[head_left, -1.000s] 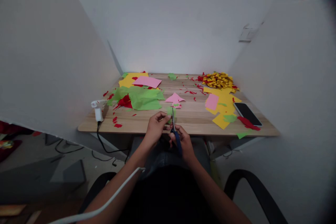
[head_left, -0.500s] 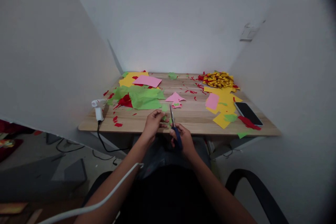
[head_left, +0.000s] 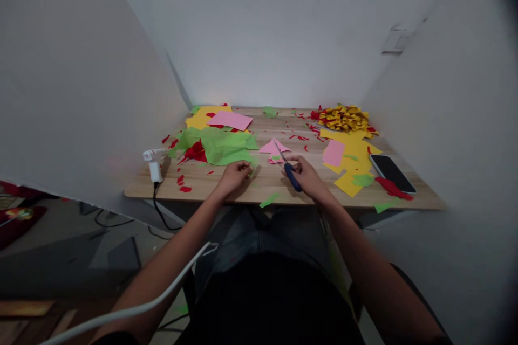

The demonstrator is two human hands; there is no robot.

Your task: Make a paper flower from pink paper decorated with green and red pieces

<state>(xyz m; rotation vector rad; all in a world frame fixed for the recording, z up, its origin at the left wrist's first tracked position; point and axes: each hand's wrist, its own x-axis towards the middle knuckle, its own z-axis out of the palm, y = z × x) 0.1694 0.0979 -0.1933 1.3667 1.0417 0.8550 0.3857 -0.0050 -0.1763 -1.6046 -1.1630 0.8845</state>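
In my right hand (head_left: 304, 175) is a pair of scissors (head_left: 292, 177) with dark blue handles. Its blades point away from me and to the left, over a pink paper cutout (head_left: 273, 146) with a bit of green on it. My left hand (head_left: 236, 177) is closed in a pinch near the front of the table, with a small piece of green paper (head_left: 254, 164) at its fingertips, partly hidden by them. Between the hands, at the front edge, lies a narrow green scrap (head_left: 268, 200).
Green tissue paper (head_left: 226, 145) and a pink sheet (head_left: 230, 120) lie at left, beside a white glue gun (head_left: 154, 167) with a black cord. On the right are yellow paper (head_left: 354, 151), a ruffled yellow bundle (head_left: 343, 118) and a phone (head_left: 392, 173). Red scraps are scattered about.
My right hand has moved right and forward with the scissors, away from my left hand. The narrow green scrap now lies in plain sight at the front edge.
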